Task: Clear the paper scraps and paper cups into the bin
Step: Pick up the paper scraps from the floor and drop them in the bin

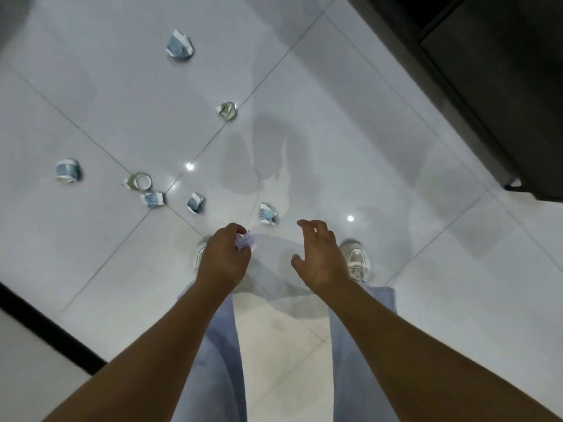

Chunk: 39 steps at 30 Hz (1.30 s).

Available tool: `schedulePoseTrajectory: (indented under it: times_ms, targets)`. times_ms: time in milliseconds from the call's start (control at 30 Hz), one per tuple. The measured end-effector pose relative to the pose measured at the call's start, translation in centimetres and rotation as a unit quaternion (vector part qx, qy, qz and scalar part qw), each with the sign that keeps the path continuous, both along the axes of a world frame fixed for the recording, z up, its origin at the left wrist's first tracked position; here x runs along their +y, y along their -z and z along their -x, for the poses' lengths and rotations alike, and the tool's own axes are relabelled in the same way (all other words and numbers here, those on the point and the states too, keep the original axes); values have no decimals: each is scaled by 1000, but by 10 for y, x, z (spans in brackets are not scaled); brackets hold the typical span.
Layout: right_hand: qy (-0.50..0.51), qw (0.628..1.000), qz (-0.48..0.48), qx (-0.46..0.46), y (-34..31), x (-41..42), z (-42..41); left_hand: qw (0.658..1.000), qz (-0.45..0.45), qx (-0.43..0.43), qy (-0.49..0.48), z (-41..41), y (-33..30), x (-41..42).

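No legible text, labels or numbers.

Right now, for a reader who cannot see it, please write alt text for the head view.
Seen from above, a standing person's left hand holds a crumpled paper scrap while the right hand hangs open beside it. Seven crushed paper cups, such as one near the hands, lie scattered on the glossy white tile floor; no bin is visible.

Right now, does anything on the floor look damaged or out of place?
Yes. Seven crushed blue and green paper cups lie scattered on the glossy white tiled floor, dented and tipped over. The left hand holds a crumpled white scrap.
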State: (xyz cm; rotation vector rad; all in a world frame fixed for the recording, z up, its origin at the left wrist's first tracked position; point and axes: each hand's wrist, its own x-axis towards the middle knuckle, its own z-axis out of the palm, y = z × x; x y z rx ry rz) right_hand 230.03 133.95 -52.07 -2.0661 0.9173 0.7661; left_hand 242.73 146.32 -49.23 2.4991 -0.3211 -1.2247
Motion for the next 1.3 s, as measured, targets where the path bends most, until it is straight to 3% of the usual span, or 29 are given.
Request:
schedulePoseTrajectory:
  times_ms: [233,433,733,967,1167,1300]
  targets:
    - [87,995,37,19,17,49,-60,991,-24,-5,131,-86,15,82]
    - [140,988,60,18,65,79,-78,991,-7,-3,137,-103,56,119]
    - [156,985,60,48,238,104,-72,988,96,25,119,-75,195,124]
    - [149,984,82,55,346,123,-77,991,70,14,114,-75,296,127]
    - [177,980,86,24,342,130,-73,989,42,28,137,-75,301,125]
    - [215,975,62,2,274,127,-71,990,11,5,140,-73,253,108]
